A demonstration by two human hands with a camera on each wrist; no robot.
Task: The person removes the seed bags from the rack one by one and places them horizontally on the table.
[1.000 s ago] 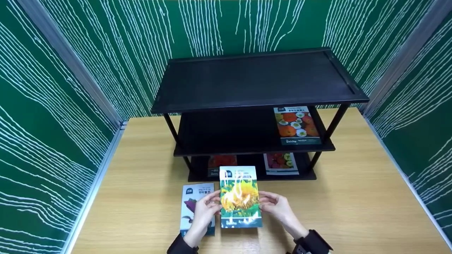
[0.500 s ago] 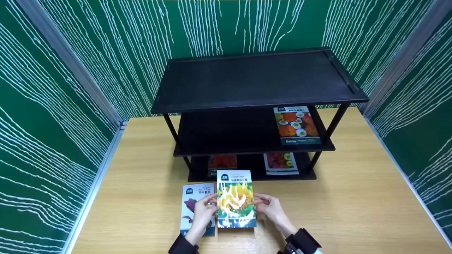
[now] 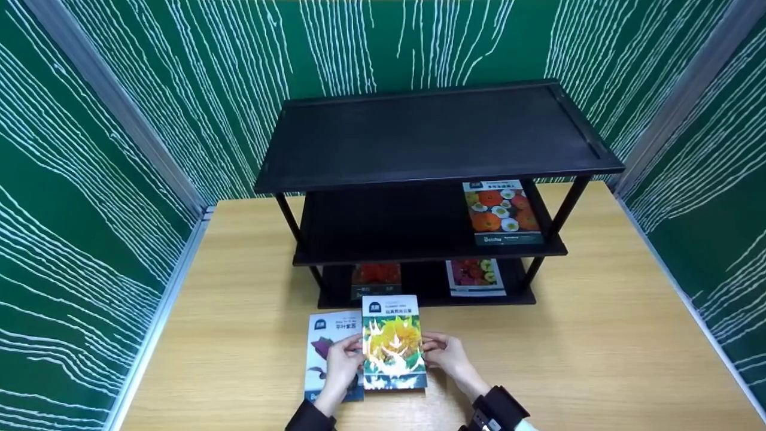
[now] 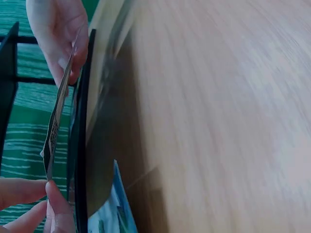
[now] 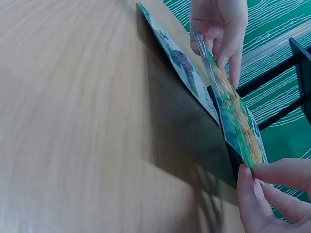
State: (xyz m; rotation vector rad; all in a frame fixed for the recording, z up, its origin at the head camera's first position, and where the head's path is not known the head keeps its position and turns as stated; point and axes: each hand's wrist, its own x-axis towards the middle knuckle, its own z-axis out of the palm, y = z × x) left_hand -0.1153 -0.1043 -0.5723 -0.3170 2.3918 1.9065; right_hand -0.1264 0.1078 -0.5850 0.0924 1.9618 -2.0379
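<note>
Both hands hold a sunflower seed packet just above the wooden table, in front of the black shelf. My left hand pinches its left edge and my right hand pinches its right edge. In the left wrist view the packet shows edge-on, between my left fingers and the right hand. The right wrist view shows the packet tilted, with the right fingers on its near edge. A purple-flower packet lies flat on the table, partly under my left hand.
A black three-tier shelf stands at the back. An orange-flower packet lies on its middle tier. Two more packets lie on the bottom tier. Green patterned walls close in three sides.
Both hands have brought the sunflower packet lower and nearer to me, slightly leftward, closer to the table. The purple packet and the shelf packets have not moved.
</note>
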